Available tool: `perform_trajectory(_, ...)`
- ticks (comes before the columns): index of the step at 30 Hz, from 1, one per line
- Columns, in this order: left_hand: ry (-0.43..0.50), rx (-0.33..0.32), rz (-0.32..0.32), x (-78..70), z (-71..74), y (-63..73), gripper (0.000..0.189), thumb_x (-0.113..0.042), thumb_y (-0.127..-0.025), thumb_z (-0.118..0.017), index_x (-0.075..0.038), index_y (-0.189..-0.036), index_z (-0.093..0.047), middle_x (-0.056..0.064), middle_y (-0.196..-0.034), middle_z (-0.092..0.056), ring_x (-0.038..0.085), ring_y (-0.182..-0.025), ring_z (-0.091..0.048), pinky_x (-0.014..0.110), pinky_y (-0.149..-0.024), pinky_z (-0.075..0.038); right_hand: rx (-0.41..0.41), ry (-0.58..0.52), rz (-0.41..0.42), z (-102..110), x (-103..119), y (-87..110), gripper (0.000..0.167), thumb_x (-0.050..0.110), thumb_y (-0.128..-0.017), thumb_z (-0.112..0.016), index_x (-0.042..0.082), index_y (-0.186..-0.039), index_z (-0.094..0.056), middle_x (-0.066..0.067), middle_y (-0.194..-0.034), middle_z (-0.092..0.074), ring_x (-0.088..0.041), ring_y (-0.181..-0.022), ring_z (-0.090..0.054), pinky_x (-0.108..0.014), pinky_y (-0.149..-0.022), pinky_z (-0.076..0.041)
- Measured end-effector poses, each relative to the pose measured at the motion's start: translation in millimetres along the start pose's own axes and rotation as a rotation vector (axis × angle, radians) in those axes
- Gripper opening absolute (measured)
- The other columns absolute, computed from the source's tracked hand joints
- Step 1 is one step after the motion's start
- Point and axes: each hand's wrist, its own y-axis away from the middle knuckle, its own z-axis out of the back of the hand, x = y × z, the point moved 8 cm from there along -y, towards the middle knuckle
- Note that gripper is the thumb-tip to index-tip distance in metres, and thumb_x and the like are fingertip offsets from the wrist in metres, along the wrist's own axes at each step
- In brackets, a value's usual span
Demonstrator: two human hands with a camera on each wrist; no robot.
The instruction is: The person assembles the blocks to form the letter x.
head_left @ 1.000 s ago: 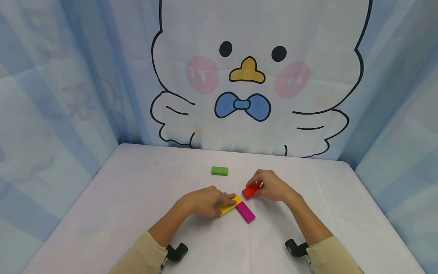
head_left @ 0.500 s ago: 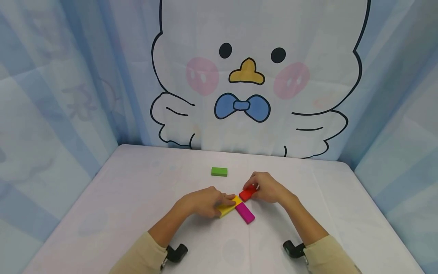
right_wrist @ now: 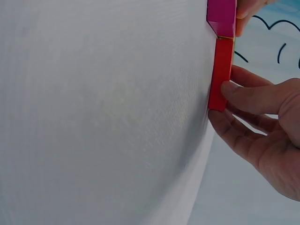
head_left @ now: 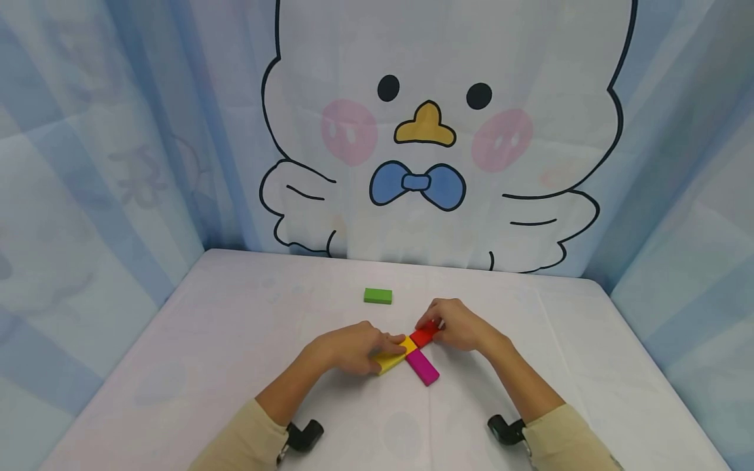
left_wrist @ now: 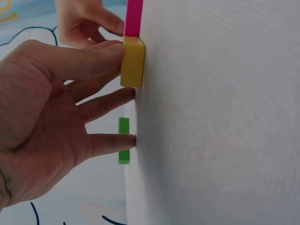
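My left hand [head_left: 356, 347] holds a yellow block [head_left: 390, 362] flat on the table, thumb on its near side and a finger across its top. A red block [head_left: 422, 337] is pinched between the thumb and fingers of my right hand [head_left: 462, 325]. The red block's end meets the yellow block's end, so the two run in one slanting line. A magenta block [head_left: 423, 366] touches them near that joint and slants toward me. In the right wrist view, the red block [right_wrist: 220, 75] lies against the magenta block [right_wrist: 221, 18].
A green block [head_left: 377, 296] lies apart, farther back on the white-covered table [head_left: 283, 294]. Behind the table hangs a curtain [head_left: 424, 222] with a cartoon bird. Black wrist cameras are strapped under both sleeves.
My right hand has moved left and slightly nearer with the red block, closing the gap to the yellow one. My left hand and the other blocks have stayed in place.
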Motion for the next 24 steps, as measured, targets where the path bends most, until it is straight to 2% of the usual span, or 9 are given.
perform_trajectory(5,-0.006,0.001,-0.004,0.8,-1.3,-0.2,0.057,-0.015,-0.096,-0.073,-0.032,-0.148,-0.059,-0.014,-0.158,-0.05,0.018,-0.135,-0.058,0.021,-0.096,-0.051,0.0,0.014,0.007,-1.5,1.5,-0.5,0.026,-0.001,-0.09,-0.077,0.013,-0.111,-0.082,-0.002,-0.106,-0.069,-0.017,-0.1,-0.063,-0.032,-0.085,-0.062)
perform_trajectory(10,-0.016,-0.001,-0.018,-0.1,-1.2,-0.3,0.057,-0.015,-0.096,-0.073,-0.031,-0.149,-0.059,-0.014,-0.158,-0.05,0.015,-0.128,-0.061,0.02,-0.095,-0.052,0.0,0.019,0.008,-1.9,2.1,-0.2,0.026,0.0,-0.089,-0.077,0.013,-0.111,-0.082,-0.002,-0.107,-0.069,-0.017,-0.1,-0.063,-0.032,-0.084,-0.062)
perform_trajectory(16,-0.027,-0.001,-0.023,-2.1,0.4,0.7,0.057,-0.015,-0.096,-0.073,-0.03,-0.149,-0.058,-0.013,-0.158,-0.05,0.014,-0.127,-0.062,0.022,-0.099,-0.052,0.002,0.019,0.013,-2.2,2.3,-0.8,0.026,0.0,-0.089,-0.078,0.013,-0.111,-0.082,-0.002,-0.106,-0.069,-0.017,-0.1,-0.063,-0.032,-0.084,-0.062)
perform_trajectory(22,-0.017,-0.004,-0.027,-1.8,1.2,1.5,0.057,-0.014,-0.096,-0.072,-0.03,-0.149,-0.059,-0.012,-0.157,-0.051,0.012,-0.124,-0.063,0.02,-0.096,-0.051,0.006,0.022,0.014,-2.4,2.1,-1.1,0.027,0.0,-0.089,-0.077,0.013,-0.112,-0.081,-0.002,-0.107,-0.069,-0.017,-0.101,-0.063,-0.032,-0.085,-0.062)
perform_trajectory(24,-0.009,-0.006,-0.029,-1.4,1.3,1.3,0.057,-0.013,-0.096,-0.072,-0.03,-0.149,-0.059,-0.012,-0.157,-0.051,0.009,-0.117,-0.063,0.018,-0.092,-0.051,0.006,0.023,0.016,-2.4,2.4,-0.8,0.027,-0.001,-0.089,-0.077,0.013,-0.112,-0.081,-0.002,-0.108,-0.069,-0.017,-0.101,-0.063,-0.033,-0.085,-0.062)
